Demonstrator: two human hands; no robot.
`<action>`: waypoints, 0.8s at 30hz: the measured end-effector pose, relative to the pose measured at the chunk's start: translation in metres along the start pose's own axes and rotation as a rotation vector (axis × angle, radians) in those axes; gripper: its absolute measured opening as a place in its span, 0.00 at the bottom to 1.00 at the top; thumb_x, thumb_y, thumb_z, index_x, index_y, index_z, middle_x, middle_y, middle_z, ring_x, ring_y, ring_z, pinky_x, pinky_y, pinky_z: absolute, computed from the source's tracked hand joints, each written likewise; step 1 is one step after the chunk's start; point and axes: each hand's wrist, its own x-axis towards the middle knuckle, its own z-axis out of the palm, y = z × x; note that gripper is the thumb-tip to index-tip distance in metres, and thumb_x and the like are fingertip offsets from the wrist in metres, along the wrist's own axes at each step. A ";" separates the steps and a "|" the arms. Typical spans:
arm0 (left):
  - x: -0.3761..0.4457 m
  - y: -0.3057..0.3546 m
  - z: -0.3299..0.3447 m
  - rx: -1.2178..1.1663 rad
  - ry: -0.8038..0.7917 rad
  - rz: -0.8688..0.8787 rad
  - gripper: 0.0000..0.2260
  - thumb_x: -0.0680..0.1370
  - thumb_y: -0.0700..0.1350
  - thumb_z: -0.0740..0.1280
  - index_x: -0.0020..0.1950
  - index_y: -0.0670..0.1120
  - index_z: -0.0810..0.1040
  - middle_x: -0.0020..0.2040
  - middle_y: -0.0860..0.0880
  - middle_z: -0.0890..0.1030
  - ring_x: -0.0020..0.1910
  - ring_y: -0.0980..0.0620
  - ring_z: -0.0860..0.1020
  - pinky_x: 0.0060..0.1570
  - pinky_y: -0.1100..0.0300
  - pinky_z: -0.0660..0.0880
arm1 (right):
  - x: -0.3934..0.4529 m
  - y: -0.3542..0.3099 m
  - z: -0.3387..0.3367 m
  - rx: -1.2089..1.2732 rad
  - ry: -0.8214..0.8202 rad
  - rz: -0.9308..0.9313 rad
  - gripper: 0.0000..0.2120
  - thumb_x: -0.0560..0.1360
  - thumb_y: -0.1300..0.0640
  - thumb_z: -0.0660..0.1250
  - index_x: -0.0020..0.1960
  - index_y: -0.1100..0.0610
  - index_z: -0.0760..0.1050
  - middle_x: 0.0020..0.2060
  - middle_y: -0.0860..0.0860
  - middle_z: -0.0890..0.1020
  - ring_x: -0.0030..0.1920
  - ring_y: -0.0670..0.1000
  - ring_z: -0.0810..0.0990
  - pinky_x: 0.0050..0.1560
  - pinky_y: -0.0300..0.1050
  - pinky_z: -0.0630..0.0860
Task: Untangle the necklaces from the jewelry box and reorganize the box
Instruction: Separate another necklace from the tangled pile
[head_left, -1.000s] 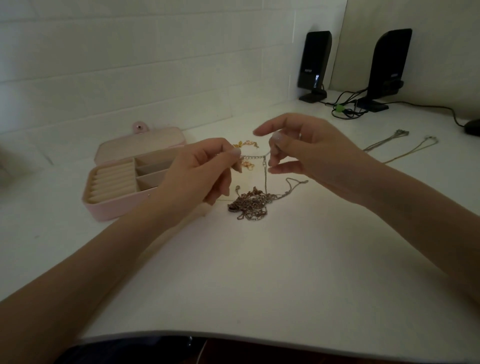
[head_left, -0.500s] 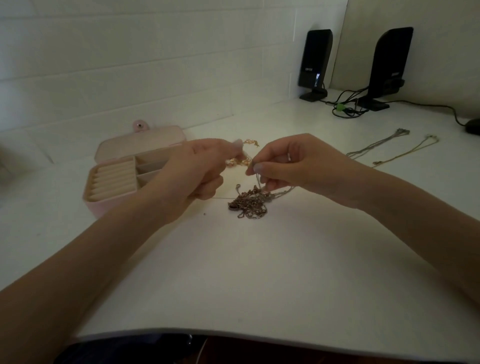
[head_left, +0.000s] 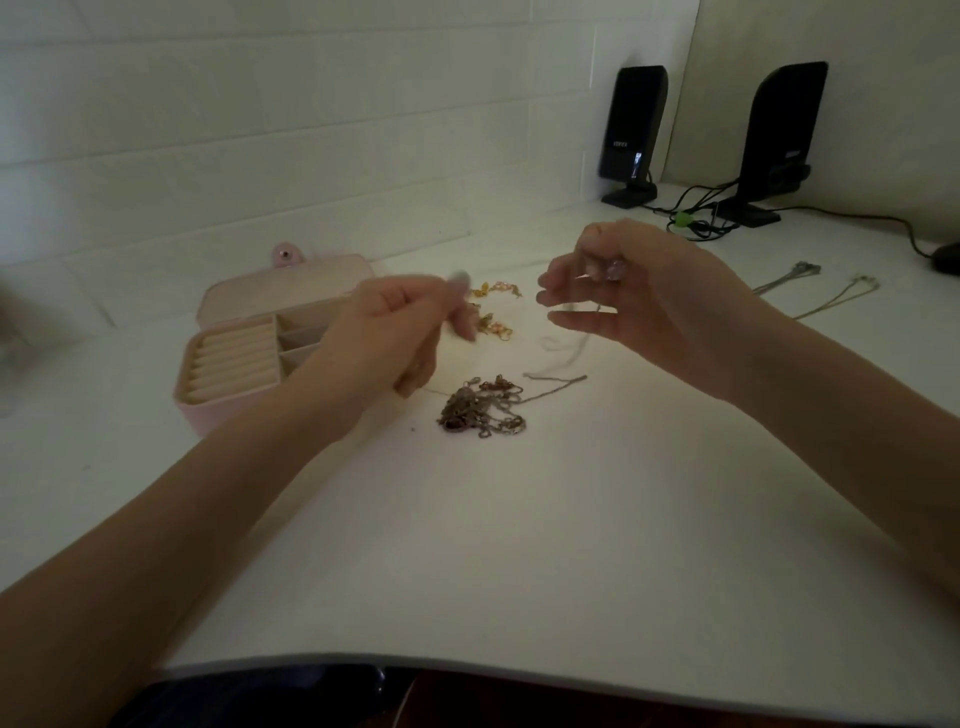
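- Both hands hover above the white tabletop (head_left: 519, 545), apart from each other, over the jewellery. The left hand (head_left: 395, 332) has its fingers curled with thumb and forefinger pinched together near a blurred fingertip; whether a chain runs between them cannot be told. The right hand (head_left: 639, 291) is curled, its fingertips pinching a thin silver chain (head_left: 571, 348) that hangs down blurred and trails onto the table.
- That chain leads into the tangled heap of silver and copper-coloured necklaces (head_left: 483, 410), which lies on the table below and between the two hands.
- Small gold and pink jewellery pieces (head_left: 493, 312) lie on the table beyond the heap, just right of the left hand's fingers.
- The open pale pink jewellery box (head_left: 234, 364) sits to the left, partly behind the left hand, its lid laid back flat; cream ring rolls and divided compartments show inside.
- Two thin silver necklaces (head_left: 810, 291) lie stretched out side by side on the table at the far right, well apart from the heap.
- Two black upright speakers (head_left: 634, 124) with dark cables (head_left: 696, 218) stand at the back by the white tiled wall (head_left: 260, 130).
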 end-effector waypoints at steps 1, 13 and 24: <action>0.002 0.001 -0.003 -0.090 0.057 -0.031 0.21 0.80 0.53 0.60 0.29 0.47 0.75 0.18 0.50 0.62 0.17 0.52 0.62 0.21 0.68 0.57 | 0.000 -0.001 -0.001 0.029 -0.002 0.012 0.18 0.80 0.58 0.57 0.31 0.56 0.65 0.35 0.53 0.79 0.41 0.51 0.81 0.47 0.45 0.81; 0.010 0.005 -0.025 -0.511 0.083 -0.167 0.28 0.75 0.65 0.56 0.26 0.44 0.69 0.18 0.51 0.58 0.17 0.55 0.53 0.24 0.64 0.47 | 0.003 -0.007 -0.015 -0.082 0.134 0.040 0.25 0.78 0.45 0.62 0.28 0.53 0.57 0.22 0.46 0.56 0.24 0.46 0.51 0.24 0.39 0.49; 0.008 0.007 -0.027 -0.574 0.087 -0.195 0.26 0.74 0.65 0.57 0.28 0.45 0.67 0.18 0.52 0.56 0.18 0.56 0.51 0.26 0.64 0.45 | 0.000 -0.010 -0.020 -0.114 0.080 0.032 0.15 0.66 0.42 0.67 0.35 0.53 0.72 0.21 0.44 0.55 0.23 0.44 0.51 0.25 0.38 0.47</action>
